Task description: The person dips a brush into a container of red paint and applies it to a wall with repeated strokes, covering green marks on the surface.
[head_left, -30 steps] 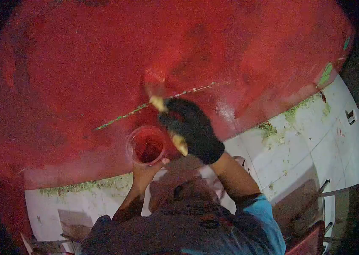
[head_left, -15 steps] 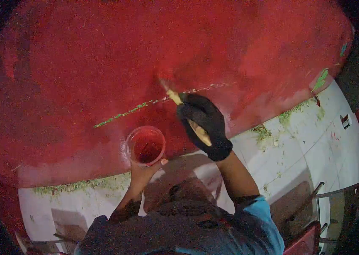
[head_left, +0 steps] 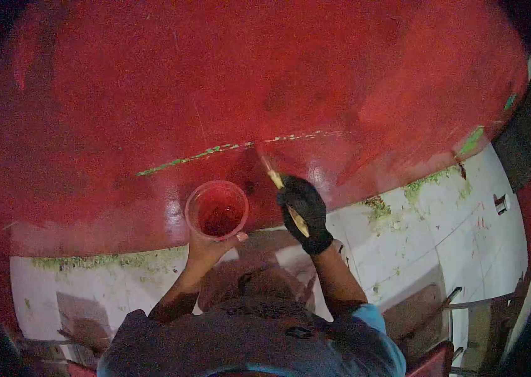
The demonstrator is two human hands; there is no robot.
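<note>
My bare left hand is wrapped round a clear plastic tub, its thumb at the right side below the rim. Red paint shows in the bottom of the tub. In a black glove, my right hand grips a wooden-handled paintbrush. The brush points up and to the left, bristles at a large red painted surface, just below a broken line of green and pale chips. Part of the handle is hidden inside the glove.
White, stained panels lie below the red surface, with greenish specks along the join. A green patch marks the red at the right. Dark bars and red edges show at the lower right.
My right hand has drawn the brush down and slightly right, from above the chipped line to just below it. The tub stays in my left hand, nearly in place.
</note>
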